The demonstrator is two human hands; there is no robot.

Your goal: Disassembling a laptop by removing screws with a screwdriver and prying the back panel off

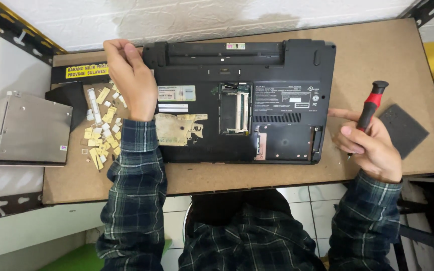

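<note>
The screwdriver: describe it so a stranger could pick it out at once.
Start at the black laptop lying bottom-up on the brown table. Just off its right edge, the right hand holds the screwdriver, handle up. Its red and black handle sets it apart from the flat dark square pad beside it.

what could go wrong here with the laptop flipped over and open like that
The screwdriver in the right hand could slip and scratch the laptop, whose open bays leave parts exposed. The small loose pieces beside the left hand could be brushed off the board's edge. The silver drive overhangs the left side and might fall.
</note>
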